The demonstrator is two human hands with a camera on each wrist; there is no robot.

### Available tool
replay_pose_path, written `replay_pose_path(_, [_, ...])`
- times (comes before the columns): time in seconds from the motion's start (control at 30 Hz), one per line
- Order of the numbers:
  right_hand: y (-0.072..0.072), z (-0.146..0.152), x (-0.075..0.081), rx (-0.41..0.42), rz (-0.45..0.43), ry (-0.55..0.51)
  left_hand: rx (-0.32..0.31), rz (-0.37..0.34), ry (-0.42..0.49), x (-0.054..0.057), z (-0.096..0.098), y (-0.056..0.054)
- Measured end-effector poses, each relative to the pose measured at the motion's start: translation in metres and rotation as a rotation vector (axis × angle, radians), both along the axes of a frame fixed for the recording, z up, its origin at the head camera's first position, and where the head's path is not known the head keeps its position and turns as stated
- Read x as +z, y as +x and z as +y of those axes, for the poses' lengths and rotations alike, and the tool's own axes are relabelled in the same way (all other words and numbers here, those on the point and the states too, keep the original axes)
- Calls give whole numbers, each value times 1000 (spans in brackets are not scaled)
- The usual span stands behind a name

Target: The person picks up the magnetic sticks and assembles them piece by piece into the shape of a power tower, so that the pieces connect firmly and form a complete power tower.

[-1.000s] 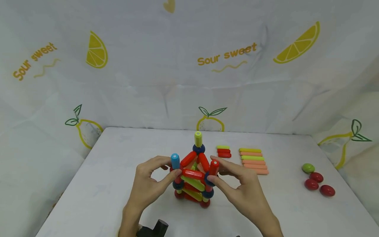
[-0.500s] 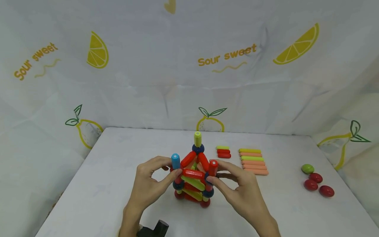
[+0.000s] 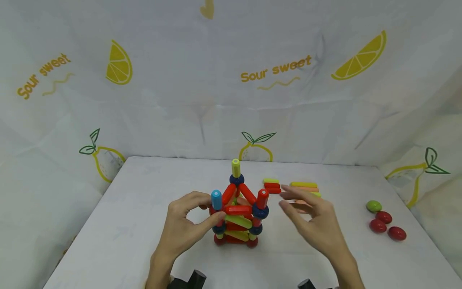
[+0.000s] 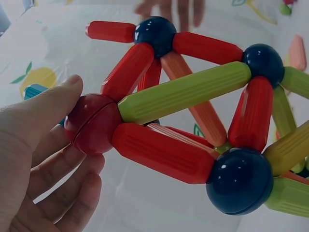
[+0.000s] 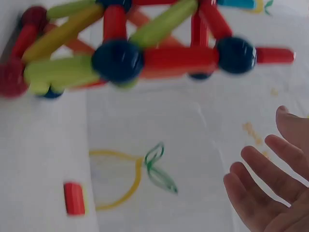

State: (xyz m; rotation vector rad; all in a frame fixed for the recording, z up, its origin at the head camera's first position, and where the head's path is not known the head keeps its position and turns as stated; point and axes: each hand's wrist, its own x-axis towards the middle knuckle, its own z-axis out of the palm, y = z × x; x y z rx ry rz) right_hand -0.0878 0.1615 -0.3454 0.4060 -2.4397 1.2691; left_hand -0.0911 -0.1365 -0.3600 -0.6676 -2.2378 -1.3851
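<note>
Tower [image 3: 238, 220]: is standing upright on the middle of the counter [image 3: 126, 224], between its left and right edges and short of its far edge.
Left hand [image 3: 182, 224]: is pinching the tower's red ball [image 4: 93, 124] at the upper corner facing the counter's left edge, thumb on one side and fingers on the other.
Right hand [image 3: 319, 224]: is hovering just beside the tower, toward the counter's right edge, apart from it, thumb and fingers loosely spread.
On top: a blue stick [image 3: 216, 199] is rising above the pinched ball, a red stick [image 3: 262, 198] above the dark blue ball [image 3: 260, 211] on the right-edge side, and a yellow-green stick [image 3: 236, 168] above another dark blue ball nearest the far edge.
Top frame [image 3: 238, 210]: three red sticks are joining those balls in a triangle.
Short sticks [image 3: 272, 185]: one yellow-green and two red are lying parallel near the far edge, right of the tower.
Long sticks [image 3: 304, 184]: yellow, orange and yellow-green ones are lying beside them toward the right edge; the right hand is partly hiding the row.
Loose balls [image 3: 377, 225]: one green and three red are lying near the right edge, the green one nearest the far edge.
Backdrop [image 3: 180, 80]: a white cloth is hanging beyond the far edge, showing printed lemons and "Sour sweet".
</note>
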Motion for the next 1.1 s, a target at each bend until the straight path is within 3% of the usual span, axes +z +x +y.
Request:
replay_pose_path(0.1, [-14, 39, -17, -179, 46, 63, 5, -6, 3, 1, 0, 0])
replay_pose_path(0.2, [-26, 85, -43, -418, 46, 168, 14, -12, 5, 2, 1, 1])
replay_pose_path(0.33, [-30, 143, -73, -596, -43, 272, 15, -8, 11, 0, 2, 0])
replay_pose_path(0.4, [-28, 166, -83, -614, -119, 322, 13, -1, 13, -1, 2, -1])
replay_pose_path(0.47, [-26, 181, -90, -614, -247, 383, 11, 7, 17, -2, 2, -1])
replay_pose_path(0.6, [-25, 196, -95, -579, -480, 463, 4, 18, 29, -1, 2, -1])
replay_pose_path(0.7, [-25, 198, -98, -556, -560, 497, 4, 17, 32, -1, 3, -1])
replay_pose_path(0.83, [-24, 197, -102, -520, -564, 496, 9, 16, 28, -1, 2, -1])
replay_pose_path(0.97, [-25, 182, -95, -511, -529, 457, 13, 22, 26, -2, 2, -2])
replay_pose_path(1.1, [-27, 155, -74, -473, -354, 378, 15, 25, 23, -2, 3, -2])
